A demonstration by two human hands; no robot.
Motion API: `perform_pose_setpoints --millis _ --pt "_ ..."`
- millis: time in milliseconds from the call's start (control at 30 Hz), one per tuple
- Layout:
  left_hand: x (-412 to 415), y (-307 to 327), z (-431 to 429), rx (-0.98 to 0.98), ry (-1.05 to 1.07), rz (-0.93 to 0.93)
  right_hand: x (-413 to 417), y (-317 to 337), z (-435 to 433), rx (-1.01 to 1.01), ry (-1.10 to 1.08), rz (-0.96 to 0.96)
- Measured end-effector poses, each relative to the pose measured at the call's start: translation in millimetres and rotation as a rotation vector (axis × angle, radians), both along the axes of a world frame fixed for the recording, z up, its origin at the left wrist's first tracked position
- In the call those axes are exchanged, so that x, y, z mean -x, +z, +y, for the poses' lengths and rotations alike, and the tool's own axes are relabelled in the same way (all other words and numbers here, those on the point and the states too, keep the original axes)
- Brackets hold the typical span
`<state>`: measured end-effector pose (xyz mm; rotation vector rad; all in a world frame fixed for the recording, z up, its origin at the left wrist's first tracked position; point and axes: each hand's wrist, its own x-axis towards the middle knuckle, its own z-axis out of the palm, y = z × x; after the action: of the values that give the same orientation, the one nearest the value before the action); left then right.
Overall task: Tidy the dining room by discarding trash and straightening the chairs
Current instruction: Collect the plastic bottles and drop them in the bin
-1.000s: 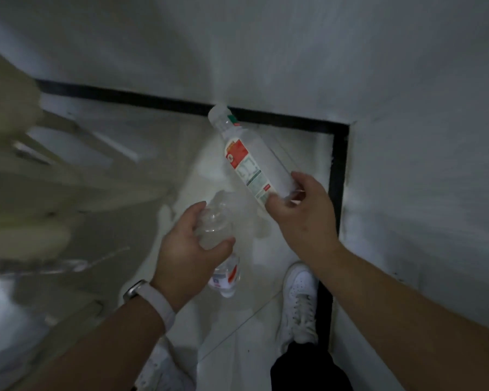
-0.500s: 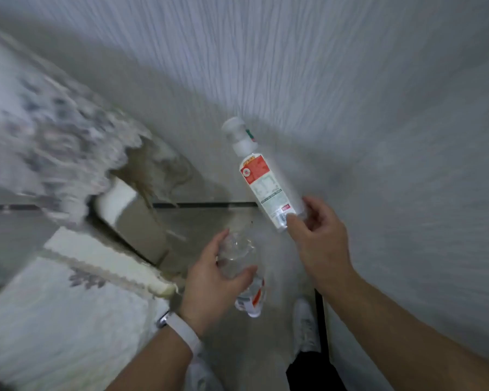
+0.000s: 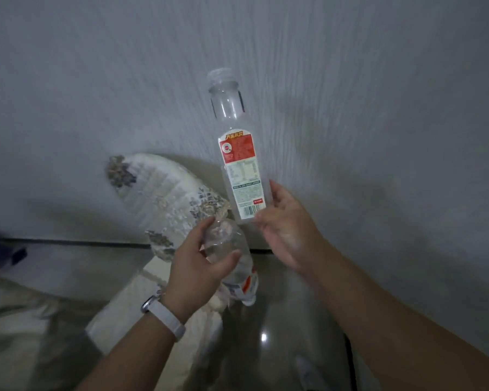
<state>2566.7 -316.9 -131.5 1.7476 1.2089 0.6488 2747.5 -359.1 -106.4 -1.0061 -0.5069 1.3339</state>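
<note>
Jutting above right grip (image 3: 288, 230), tall bottle (image 3: 242, 176)

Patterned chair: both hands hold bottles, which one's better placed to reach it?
Left, probably. The left hand, gripping the crumpled bottle, is in front of the patterned chair; the right hand holds the labelled bottle toward the wall side. Neither is free.

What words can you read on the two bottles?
No text is readable.
On the tall bottle in the right hand: yellow heading, small print and barcode digits on its label, all too blurred.
On the lower bottle in the left hand: red and white label, too blurred.
</note>
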Motion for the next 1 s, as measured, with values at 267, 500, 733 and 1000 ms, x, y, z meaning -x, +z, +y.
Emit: perform_pose_setpoints --millis 267,500,733,1000 --pt "68 65 -32 -0.041 0.388 -0.082 47 45 22 -0.083 0.391 -0.260" --pt "162 102 -98 -0.127 0.694 -0.142 124 75 8 -0.197 0.677 -0.579" --pt "281 124 -210 -0.181 0.932 -0.157 241 90 -58 -0.284 0.741 -0.763" --pt "375 141 -334 -0.234 1.123 -0.220 362 104 -153 -0.375 0.919 -0.642"
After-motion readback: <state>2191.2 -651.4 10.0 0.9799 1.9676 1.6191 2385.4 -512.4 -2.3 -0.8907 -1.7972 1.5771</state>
